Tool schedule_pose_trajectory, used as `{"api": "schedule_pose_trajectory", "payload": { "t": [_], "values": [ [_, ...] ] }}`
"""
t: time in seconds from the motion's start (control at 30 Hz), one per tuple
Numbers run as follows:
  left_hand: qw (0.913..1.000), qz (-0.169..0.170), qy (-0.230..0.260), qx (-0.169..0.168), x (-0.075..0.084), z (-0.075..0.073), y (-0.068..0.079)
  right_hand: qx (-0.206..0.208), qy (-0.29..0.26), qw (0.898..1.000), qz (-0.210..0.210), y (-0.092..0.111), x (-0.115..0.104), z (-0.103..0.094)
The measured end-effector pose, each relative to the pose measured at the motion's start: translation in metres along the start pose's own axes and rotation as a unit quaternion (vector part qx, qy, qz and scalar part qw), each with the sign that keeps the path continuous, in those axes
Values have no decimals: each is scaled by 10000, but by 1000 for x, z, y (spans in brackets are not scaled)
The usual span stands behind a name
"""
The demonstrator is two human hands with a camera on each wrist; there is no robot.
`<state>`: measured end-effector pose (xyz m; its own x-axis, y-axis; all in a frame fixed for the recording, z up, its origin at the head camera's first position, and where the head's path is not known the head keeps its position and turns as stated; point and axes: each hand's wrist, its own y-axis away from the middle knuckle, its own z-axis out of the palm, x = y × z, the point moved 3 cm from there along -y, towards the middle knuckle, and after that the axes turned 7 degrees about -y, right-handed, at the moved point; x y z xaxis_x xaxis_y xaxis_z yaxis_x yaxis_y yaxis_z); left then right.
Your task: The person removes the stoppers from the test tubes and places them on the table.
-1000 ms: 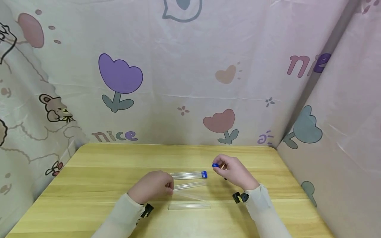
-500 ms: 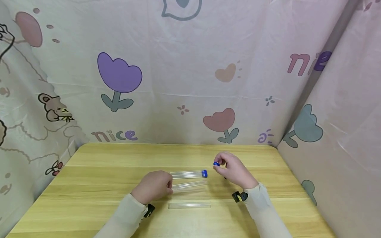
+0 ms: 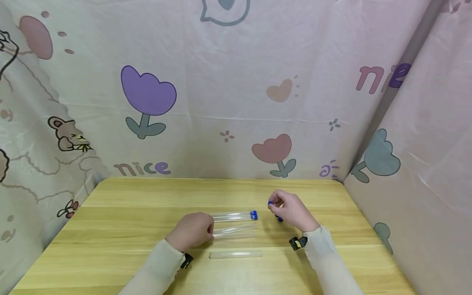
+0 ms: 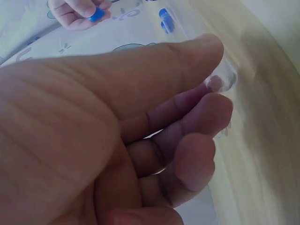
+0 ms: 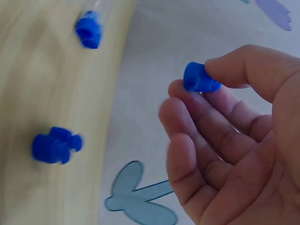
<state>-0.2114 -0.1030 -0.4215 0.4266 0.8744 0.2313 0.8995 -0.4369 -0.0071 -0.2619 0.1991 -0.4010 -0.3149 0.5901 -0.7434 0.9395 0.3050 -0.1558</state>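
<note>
My left hand (image 3: 191, 231) pinches the left end of a clear test tube (image 3: 239, 235) between thumb and fingertips. In the left wrist view the rounded tube end (image 4: 227, 78) shows past the thumb. Another clear tube (image 3: 239, 228) lies just behind the held one. My right hand (image 3: 295, 209) holds a small blue cap (image 5: 199, 77) between thumb and fingertips, above the table and apart from the tubes. Beneath the right hand lie several loose blue caps (image 5: 54, 146).
Capped tubes (image 3: 232, 217) lie side by side farther back, their blue caps (image 3: 253, 215) at the right. In front, one uncapped tube (image 3: 236, 255) lies alone on the wooden table (image 3: 110, 229). A patterned curtain (image 3: 221, 82) encloses the back and sides.
The tube in my left hand has swung from a slant to nearly level. My right hand has shifted slightly right with its cap, and the loose caps below show more.
</note>
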Motion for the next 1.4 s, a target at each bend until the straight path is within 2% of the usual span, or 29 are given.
{"api": "schedule_pose_trajectory", "payload": {
  "t": [0.17,0.33,0.57,0.83,1.0,1.2,1.4],
  "values": [
    [9999,-9,-23,101,-1,-1,-1,36,48,9996,265,-6,17,3],
    [9998,-14,29,185,-2,0,-3,104,314,9987,379,-12,28,6],
    [9997,-9,20,256,-4,6,-7,29,719,9953,643,-15,34,10],
    [9992,100,-87,364,-7,11,-12,118,1509,9869,559,-16,35,14],
    [9993,151,18,337,-8,13,-10,79,1571,9857,600,-14,36,18],
    [9988,189,-47,447,-10,14,-9,164,1641,9846,577,-16,37,19],
    [9988,248,-88,416,-7,15,-8,82,1622,9847,638,-17,40,20]
  ]
}}
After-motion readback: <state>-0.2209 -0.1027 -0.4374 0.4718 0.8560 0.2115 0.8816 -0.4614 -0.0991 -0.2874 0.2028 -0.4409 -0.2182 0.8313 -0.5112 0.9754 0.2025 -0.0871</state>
